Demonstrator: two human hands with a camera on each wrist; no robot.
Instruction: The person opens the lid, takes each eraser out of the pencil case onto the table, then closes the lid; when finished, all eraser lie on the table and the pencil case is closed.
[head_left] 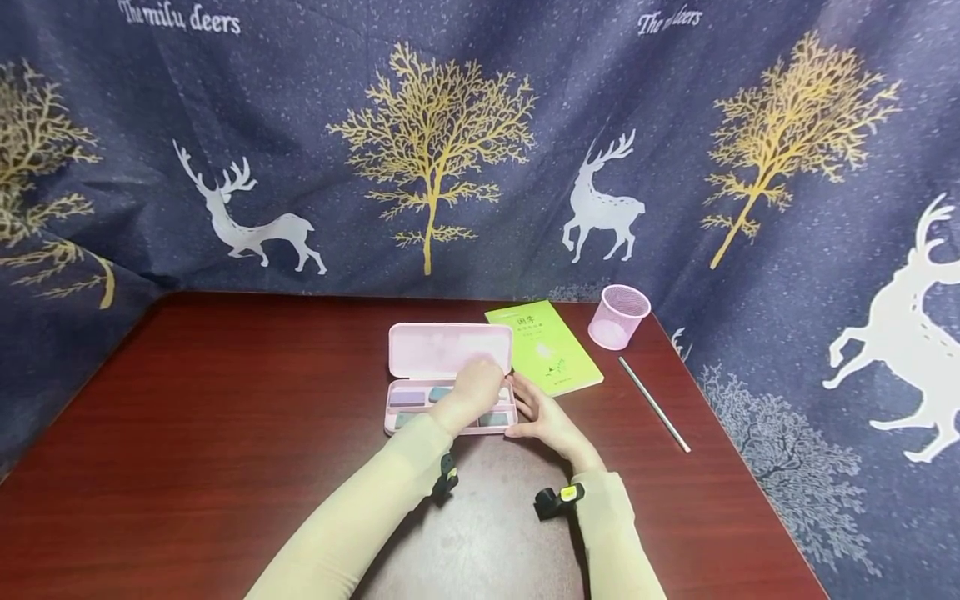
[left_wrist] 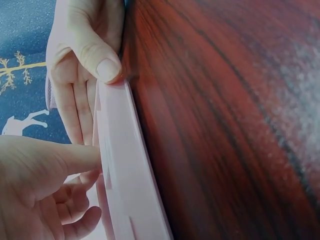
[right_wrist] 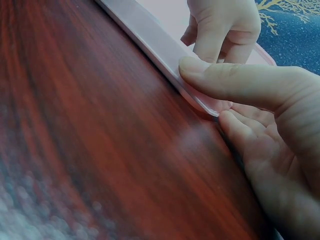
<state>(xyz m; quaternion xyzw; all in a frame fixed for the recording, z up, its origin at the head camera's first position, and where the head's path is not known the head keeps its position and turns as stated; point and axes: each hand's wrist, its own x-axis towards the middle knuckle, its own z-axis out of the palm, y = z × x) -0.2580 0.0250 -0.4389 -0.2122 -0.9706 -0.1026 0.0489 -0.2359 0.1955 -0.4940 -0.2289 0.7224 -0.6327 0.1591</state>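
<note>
An open pink pencil case (head_left: 450, 350) lies on the table with its lid raised at the back. Its divided tray holds a purple block (head_left: 407, 398) and several grey-green blocks, one of them a block (head_left: 493, 419) at the front right. My left hand (head_left: 478, 385) reaches down into the right part of the tray, fingertips below the rim; whether they pinch anything is hidden. At the case's right end, my right hand (head_left: 546, 421) grips the corner. The right thumb (right_wrist: 196, 67) presses on the front wall, while the other fingers lie along the end.
Behind the case to the right lies a green book (head_left: 551, 350). A pink mesh pen holder (head_left: 619, 317) stands at the back right corner, and a thin grey stick (head_left: 654, 405) lies near the right edge. A patterned blue cloth (head_left: 480, 150) hangs behind the table.
</note>
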